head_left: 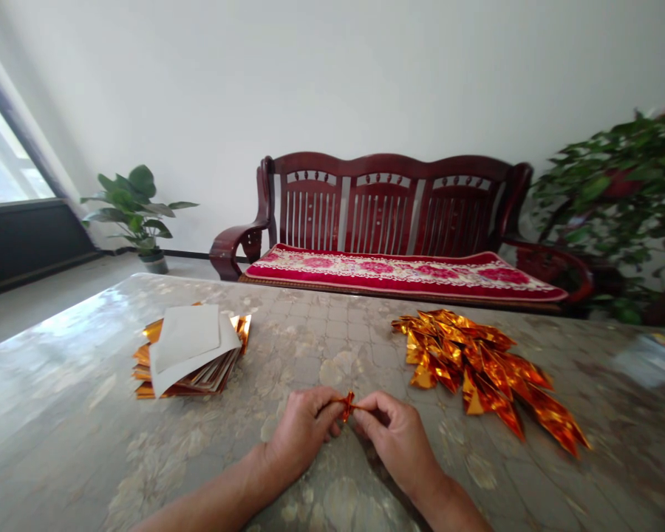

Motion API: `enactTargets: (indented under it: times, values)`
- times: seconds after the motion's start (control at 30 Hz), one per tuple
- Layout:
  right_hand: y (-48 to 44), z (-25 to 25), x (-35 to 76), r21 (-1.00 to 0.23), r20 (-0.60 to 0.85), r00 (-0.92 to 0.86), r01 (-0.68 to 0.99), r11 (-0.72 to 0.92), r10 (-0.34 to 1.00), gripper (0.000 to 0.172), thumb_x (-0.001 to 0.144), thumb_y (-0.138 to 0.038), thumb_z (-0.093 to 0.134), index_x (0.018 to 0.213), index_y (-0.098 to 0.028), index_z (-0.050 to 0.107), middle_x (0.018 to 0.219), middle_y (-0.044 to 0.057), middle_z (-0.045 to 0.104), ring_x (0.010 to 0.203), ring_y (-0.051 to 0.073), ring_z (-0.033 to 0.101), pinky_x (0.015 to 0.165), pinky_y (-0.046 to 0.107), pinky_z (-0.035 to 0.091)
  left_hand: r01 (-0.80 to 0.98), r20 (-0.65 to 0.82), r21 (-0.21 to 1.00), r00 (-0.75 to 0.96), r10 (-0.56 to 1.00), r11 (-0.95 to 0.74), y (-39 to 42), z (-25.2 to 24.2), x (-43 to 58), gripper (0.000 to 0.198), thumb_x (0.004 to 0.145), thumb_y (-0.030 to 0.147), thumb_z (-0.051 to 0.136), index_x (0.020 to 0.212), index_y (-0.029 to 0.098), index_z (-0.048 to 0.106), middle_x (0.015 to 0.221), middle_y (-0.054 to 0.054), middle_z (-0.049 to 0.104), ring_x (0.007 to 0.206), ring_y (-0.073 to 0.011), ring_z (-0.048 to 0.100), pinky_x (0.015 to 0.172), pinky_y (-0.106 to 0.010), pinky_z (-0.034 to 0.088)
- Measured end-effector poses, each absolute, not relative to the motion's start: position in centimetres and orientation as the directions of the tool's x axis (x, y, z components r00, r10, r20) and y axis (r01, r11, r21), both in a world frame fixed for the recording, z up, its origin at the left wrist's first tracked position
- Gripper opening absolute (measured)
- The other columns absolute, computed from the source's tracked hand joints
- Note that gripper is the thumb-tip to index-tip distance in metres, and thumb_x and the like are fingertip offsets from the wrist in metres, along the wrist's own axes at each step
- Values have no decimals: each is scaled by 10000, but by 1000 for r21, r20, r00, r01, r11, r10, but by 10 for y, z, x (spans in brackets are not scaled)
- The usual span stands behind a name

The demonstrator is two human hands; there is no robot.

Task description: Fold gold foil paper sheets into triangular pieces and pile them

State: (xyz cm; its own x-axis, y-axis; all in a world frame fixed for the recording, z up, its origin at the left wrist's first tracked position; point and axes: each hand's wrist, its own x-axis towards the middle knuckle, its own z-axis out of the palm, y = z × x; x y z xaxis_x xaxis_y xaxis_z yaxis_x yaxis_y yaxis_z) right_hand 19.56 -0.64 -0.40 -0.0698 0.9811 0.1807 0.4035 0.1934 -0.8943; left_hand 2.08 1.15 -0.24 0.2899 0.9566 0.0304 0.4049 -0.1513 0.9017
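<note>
Left hand (pixel 302 427) and right hand (pixel 394 436) pinching small folded gold foil piece (pixel 347 406) between fingertips, both nearly closed, holding it just above surface (pixel 321 332); folded foil pile (pixel 476 366) lying right; paper-topped foil sheet stack (pixel 191 355) lying left.

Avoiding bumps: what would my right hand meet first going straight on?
Your right hand would likely meet the small gold foil piece at its fingertips, then your left hand, though depth is unclear.
</note>
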Motion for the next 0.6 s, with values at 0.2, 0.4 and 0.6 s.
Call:
enactTargets:
  times: [0.2, 0.4, 0.6]
  values:
    - [-12, -3, 194, -852, 201, -117, 469, 233, 972, 196, 873, -269, 561, 707, -195, 636, 625, -22, 640, 608, 129, 574, 608, 212, 414, 444, 108, 855, 356, 928, -269, 11, -5, 19, 278, 932, 288, 461, 778, 188, 670, 598, 27, 605, 545, -104, 566, 555, -177, 431]
    - [-14, -4, 193, -873, 189, -143, 429, 233, 972, 193, 869, -246, 557, 694, -197, 623, 618, -28, 642, 604, 124, 583, 620, 203, 425, 609, 296, 579, 462, 836, -542, 9, -4, 13, 264, 970, 227, 428, 750, 191, 570, 718, 6, 604, 658, -113, 559, 619, -199, 377]
    - [-15, -2, 191, -899, 186, -139, 376, 225, 973, 193, 874, -259, 552, 701, -199, 611, 608, -30, 636, 592, 125, 581, 604, 201, 430, 621, 362, 508, 475, 802, -597, 4, -7, 16, 255, 984, 196, 375, 766, 203, 507, 708, 8, 576, 637, -114, 542, 598, -204, 360]
